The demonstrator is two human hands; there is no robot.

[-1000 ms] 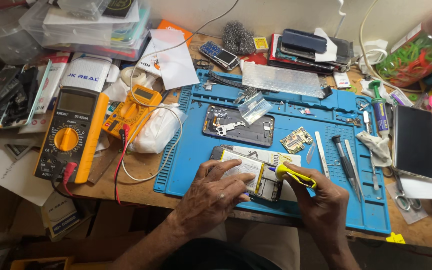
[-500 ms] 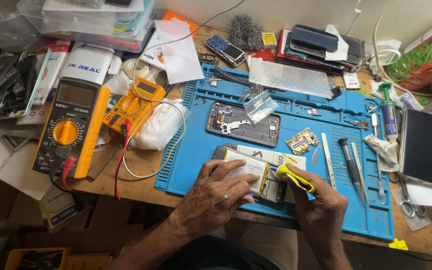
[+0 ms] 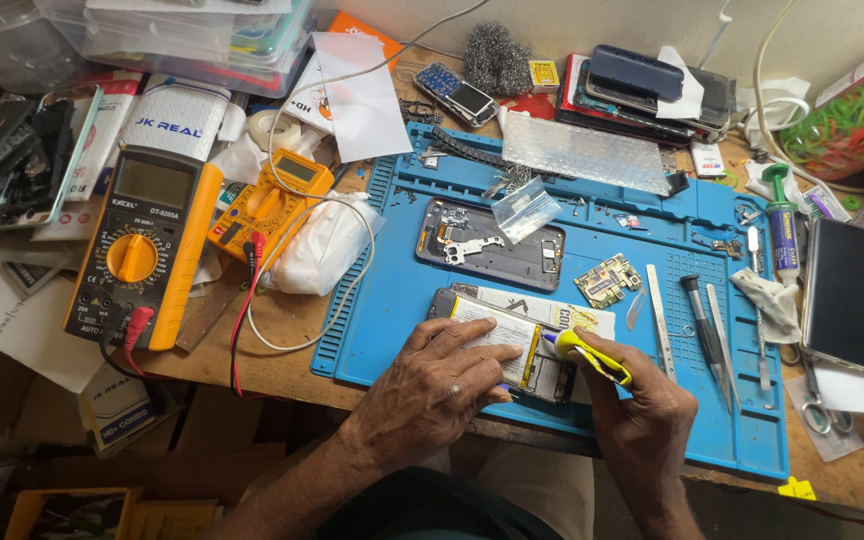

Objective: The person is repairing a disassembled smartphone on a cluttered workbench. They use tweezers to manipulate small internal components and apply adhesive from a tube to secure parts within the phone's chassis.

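Observation:
An opened phone (image 3: 512,335) with its white battery showing lies on the blue work mat (image 3: 402,290). My left hand (image 3: 432,390) presses flat on the phone's lower left part and holds it down. My right hand (image 3: 637,415) grips a yellow-handled screwdriver (image 3: 592,355), its tip at the phone's right side. A second dark phone frame (image 3: 492,245) lies farther back on the mat, with a small circuit board (image 3: 607,280) to its right.
Tweezers and drivers (image 3: 702,330) lie on the mat's right side. A dark phone (image 3: 845,295) rests further right. Two yellow multimeters (image 3: 142,250) with leads sit at left beside a white bag (image 3: 322,245). Phones, steel wool and boxes crowd the back edge.
Both hands stay on the opened phone with the screwdriver at the same spot. The camera has shifted slightly; nothing on the mat has moved.

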